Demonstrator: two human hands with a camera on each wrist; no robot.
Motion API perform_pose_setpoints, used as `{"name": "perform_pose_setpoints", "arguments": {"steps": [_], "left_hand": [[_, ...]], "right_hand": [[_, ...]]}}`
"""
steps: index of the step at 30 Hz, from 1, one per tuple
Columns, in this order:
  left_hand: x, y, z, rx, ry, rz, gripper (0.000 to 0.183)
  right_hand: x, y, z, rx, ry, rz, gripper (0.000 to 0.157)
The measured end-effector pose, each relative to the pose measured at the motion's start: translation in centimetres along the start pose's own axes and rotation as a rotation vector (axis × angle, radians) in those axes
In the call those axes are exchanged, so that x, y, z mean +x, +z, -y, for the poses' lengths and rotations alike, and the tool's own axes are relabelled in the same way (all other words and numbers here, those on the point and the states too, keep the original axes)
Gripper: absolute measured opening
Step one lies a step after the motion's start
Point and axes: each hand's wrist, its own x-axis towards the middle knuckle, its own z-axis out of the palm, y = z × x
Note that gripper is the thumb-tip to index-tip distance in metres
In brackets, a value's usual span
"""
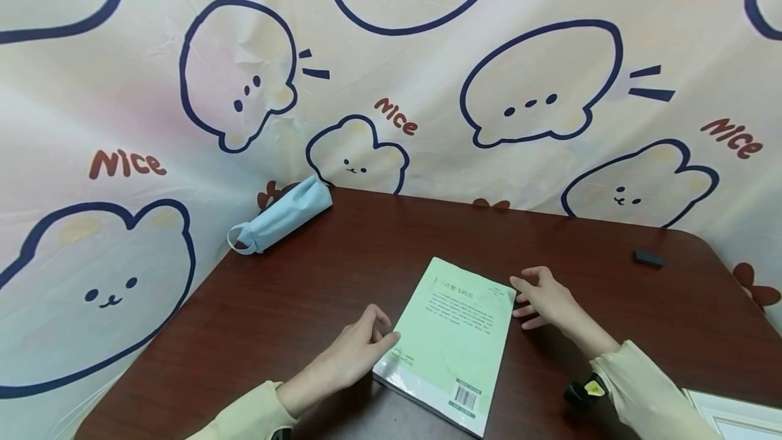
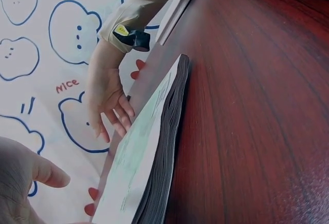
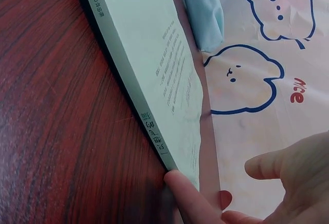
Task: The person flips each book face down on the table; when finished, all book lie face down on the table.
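A pale green paperback book [image 1: 452,338] lies flat on the dark wooden table, its back cover with text and a barcode facing up. The left hand [image 1: 357,352] is at the book's left edge, fingers loosely bent and thumb tip over the cover's margin. Its thumb [image 2: 51,175] sticks out straight in the left wrist view, where the page edges show on the near side. By the upper right corner is the right hand [image 1: 546,301], fingers spread. One of its fingertips [image 3: 177,180] is right at the end of the printed spine in the right wrist view.
Toward the back left corner of the table [image 1: 293,290] lies a light blue fabric pouch [image 1: 284,216] with a loop. A small black block [image 1: 647,259] sits at the right, and a white panel [image 1: 742,419] at the lower right. A cartoon-printed curtain [image 1: 427,73] hangs behind.
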Motion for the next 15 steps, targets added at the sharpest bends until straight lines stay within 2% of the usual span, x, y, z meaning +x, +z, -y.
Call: {"name": "perform_pose_setpoints", "arguments": {"steps": [15], "left_hand": [[-0.15,0.16,-0.18,0.019,-0.001,0.000,0.032]], "right_hand": [[0.37,0.14,0.72,-0.050,-0.029,0.016,0.073]]}}
